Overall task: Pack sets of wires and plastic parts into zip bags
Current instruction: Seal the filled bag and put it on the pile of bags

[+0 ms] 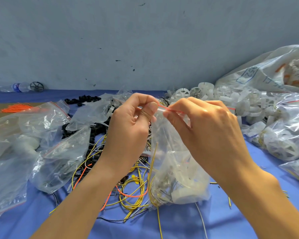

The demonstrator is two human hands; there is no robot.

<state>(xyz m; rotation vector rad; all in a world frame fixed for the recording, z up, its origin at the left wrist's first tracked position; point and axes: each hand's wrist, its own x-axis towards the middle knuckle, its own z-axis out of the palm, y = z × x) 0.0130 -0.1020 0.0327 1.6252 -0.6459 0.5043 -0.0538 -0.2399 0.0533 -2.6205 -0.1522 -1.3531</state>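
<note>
Loose yellow, orange and grey wires (131, 192) are spread over the blue-covered bench (248, 213) near its front edge. Just right of them a clear zip bag (176, 178), loaded with wires and a white plastic part, is held upright by its red-striped top. That strip is pinched at one end by the left hand (129, 121) and at the other by the right hand (209, 125), thumb against fingers. Crumpled empty bags (59, 152) are piled towards the left edge, and filled bags (283, 135) towards the right. Black parts (83, 99) and white wheels (223, 95) are heaped further back, and a bottle (19, 87) lies at the far left corner.
</note>
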